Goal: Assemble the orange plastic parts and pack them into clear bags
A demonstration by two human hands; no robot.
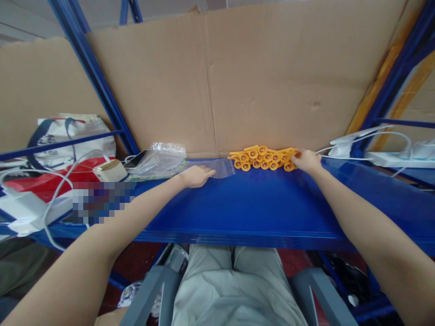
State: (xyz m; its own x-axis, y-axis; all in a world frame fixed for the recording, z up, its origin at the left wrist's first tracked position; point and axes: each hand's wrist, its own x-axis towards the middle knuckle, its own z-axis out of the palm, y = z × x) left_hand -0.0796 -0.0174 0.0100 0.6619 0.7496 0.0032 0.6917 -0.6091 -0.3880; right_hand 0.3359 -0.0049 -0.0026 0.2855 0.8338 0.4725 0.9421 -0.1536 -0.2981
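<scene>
Several yellow pieces with round, cup-like ends and a small shiny centre lie stacked against the cardboard; they look like small torches, but I cannot be sure. My right hand is at the right end of this stack, its fingers closed on one yellow piece. A clear plastic bag lies flat on the blue shelf, just left of the stack. My left hand rests over the bag's left part, fingers drawn together on it. My fingertips partly hide what they grip.
Further left are a heap of clear bags, a white power adapter, cables, a red bag and a white tote. Cardboard walls the back. Blue posts stand at the sides. A power strip is at right.
</scene>
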